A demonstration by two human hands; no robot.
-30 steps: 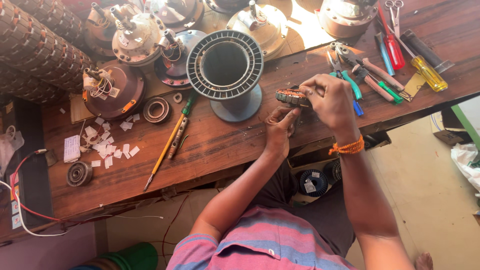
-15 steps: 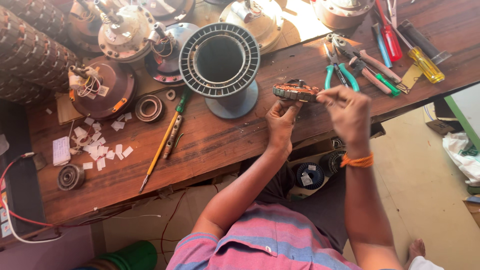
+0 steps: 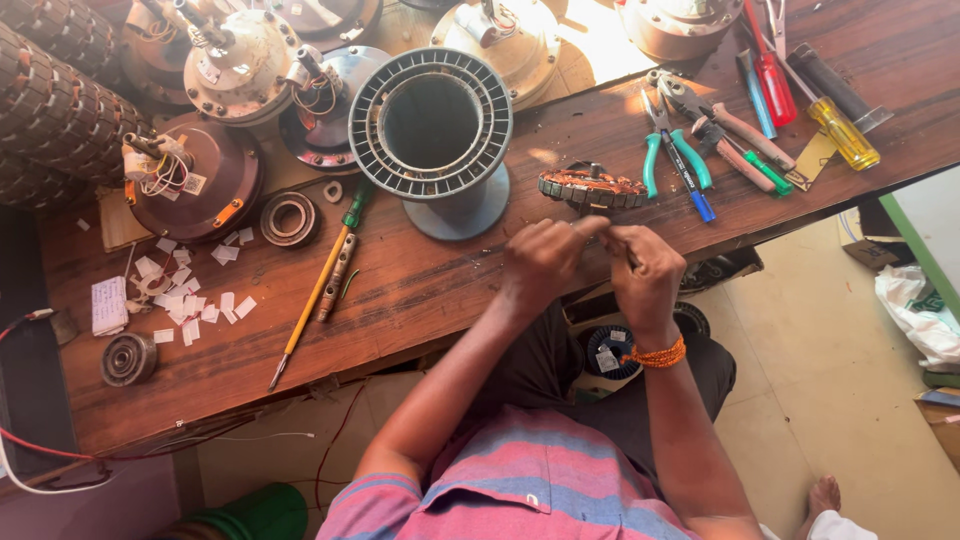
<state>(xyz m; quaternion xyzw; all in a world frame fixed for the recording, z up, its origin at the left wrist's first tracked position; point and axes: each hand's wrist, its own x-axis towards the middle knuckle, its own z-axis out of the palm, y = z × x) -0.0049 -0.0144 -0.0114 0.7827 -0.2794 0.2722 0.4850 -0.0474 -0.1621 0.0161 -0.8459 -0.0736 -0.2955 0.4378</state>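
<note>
**Status: wound stator on the bench, hands just below it**

The round copper-wound stator (image 3: 592, 187) lies flat on the brown wooden workbench (image 3: 420, 290), right of centre in the frame, beside the grey ribbed motor housing (image 3: 432, 125). Your left hand (image 3: 543, 262) and right hand (image 3: 647, 275) meet just below it, fingers pinched together; what they pinch is too small to tell. The winding looks complete, but the stator is not yet fitted in any housing. The green-handled pliers (image 3: 672, 150) lie unused at upper right.
</note>
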